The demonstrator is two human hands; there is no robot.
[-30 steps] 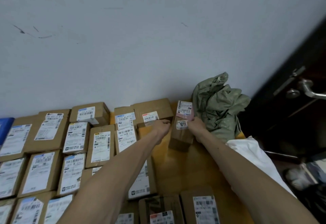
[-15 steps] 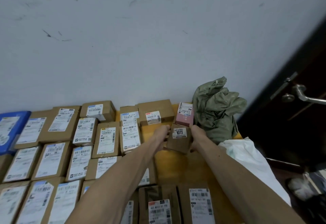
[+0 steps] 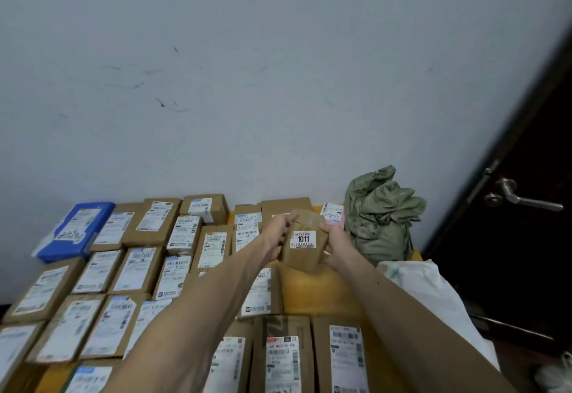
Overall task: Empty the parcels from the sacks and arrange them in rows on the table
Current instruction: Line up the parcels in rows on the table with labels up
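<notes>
Two hands, your left hand [image 3: 276, 238] and right hand [image 3: 336, 245], hold small brown box [image 3: 305, 253], fingers [image 3: 325, 227] curled round its sides, over bare table [image 3: 322, 292] patch. Risk: tilted box lands crooked or bumps pink parcel [image 3: 333, 213] behind. Lower slowly.

Parcel 1011 [image 3: 305, 245] between both hands [image 3: 276, 238]
</notes>
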